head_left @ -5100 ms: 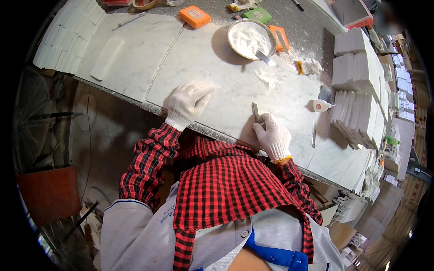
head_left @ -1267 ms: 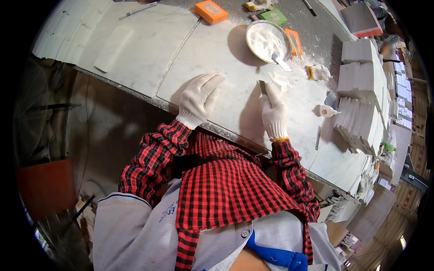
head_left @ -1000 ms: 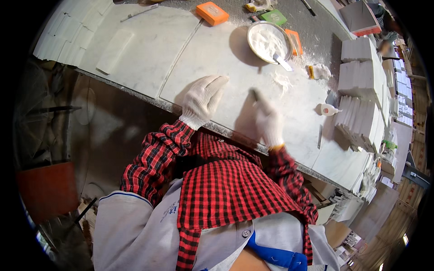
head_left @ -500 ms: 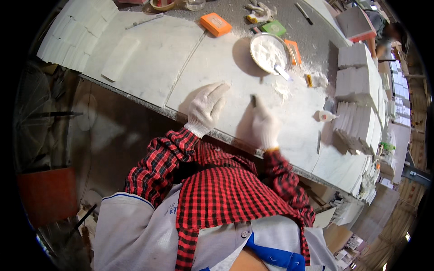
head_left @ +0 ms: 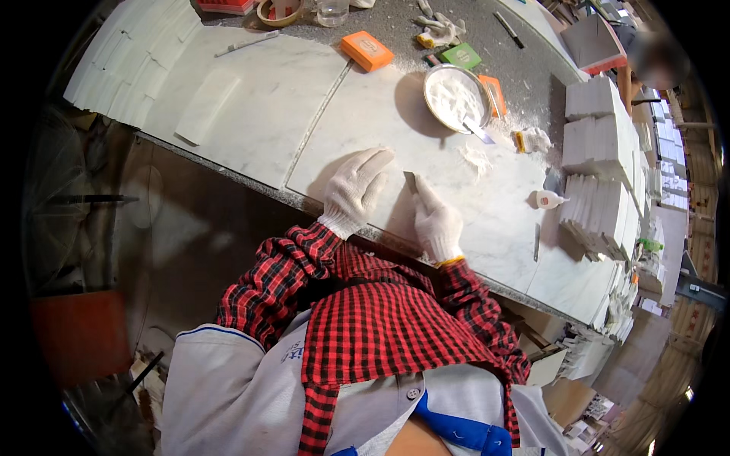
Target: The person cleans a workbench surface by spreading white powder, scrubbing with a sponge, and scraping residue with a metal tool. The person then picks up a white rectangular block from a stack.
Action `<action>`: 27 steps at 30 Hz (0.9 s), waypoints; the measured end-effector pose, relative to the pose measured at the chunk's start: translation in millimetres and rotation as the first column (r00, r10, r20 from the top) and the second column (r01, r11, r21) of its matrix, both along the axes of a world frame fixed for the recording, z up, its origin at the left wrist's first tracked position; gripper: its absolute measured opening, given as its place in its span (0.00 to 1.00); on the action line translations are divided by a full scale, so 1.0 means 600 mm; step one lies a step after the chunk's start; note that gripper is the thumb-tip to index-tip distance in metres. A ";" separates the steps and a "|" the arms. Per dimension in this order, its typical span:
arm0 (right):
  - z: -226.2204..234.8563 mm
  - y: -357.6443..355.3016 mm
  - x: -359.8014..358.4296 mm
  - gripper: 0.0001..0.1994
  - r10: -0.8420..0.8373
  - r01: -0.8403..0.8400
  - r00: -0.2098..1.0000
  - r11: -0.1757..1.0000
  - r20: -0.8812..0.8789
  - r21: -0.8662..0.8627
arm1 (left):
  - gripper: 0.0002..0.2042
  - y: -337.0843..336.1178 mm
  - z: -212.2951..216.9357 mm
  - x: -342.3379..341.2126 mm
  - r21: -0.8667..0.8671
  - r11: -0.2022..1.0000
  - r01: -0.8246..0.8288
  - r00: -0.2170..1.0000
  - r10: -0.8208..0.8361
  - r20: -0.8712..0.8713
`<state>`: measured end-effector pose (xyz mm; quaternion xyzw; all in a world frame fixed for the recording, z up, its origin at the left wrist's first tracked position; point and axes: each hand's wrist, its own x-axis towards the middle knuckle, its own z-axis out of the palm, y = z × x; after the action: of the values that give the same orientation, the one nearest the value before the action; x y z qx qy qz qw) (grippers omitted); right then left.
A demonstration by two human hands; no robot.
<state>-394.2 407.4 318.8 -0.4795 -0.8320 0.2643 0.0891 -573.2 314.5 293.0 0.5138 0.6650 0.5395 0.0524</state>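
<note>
Both of my hands wear white knit gloves and are over the near edge of a pale marble slab worktop [head_left: 304, 99]. My left hand [head_left: 357, 186] lies on the slab, fingers stretched out side by side, with nothing visible in it. To its right, my right hand [head_left: 437, 220] is closed on a small dark flat piece [head_left: 410, 179]. Its tip points toward my left hand; the rest is hidden in the glove. Beyond my hands stands a round metal bowl [head_left: 426, 106] of white paste, with a spatula [head_left: 479, 131] leaning out over its rim. A white smear [head_left: 475, 159] marks the slab nearby.
White tile stacks stand at right [head_left: 597, 140] and far left [head_left: 125, 64]. A white plastic bottle [head_left: 549, 199] and a thin metal strip [head_left: 537, 242] lie at right. Orange [head_left: 366, 51] and green boxes [head_left: 461, 55] and gloves [head_left: 441, 30] lie farther back. Another person [head_left: 658, 61] is at far right.
My right hand has moved left, closer to my left hand, and the dark piece now tilts toward it. My left hand has shifted slightly right. The view has moved a little.
</note>
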 end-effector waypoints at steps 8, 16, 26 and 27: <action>-0.030 -0.022 0.000 0.24 0.164 -0.125 0.979 0.950 -0.119 0.286 | 0.18 0.001 -0.002 0.003 -0.006 1.000 -0.007 1.000 0.007 -0.006; -0.022 0.030 -0.013 0.23 0.222 -0.189 0.969 0.947 -0.105 0.260 | 0.17 0.005 0.004 0.005 -0.005 1.000 -0.011 1.000 0.011 0.001; 0.052 0.089 0.085 0.23 -0.209 0.120 0.888 0.965 -0.410 -0.231 | 0.27 0.018 0.003 0.062 -0.153 0.977 -0.150 0.973 0.119 -0.197; 0.068 0.104 0.103 0.22 -0.276 0.183 0.875 0.949 -0.399 -0.256 | 0.32 0.029 0.006 0.096 -0.346 0.930 -0.126 0.960 0.027 -0.278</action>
<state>-332.4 469.9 359.6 -0.5117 -0.6961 0.4372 0.2499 -515.9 332.0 296.6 0.5372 0.7732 0.3354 0.0338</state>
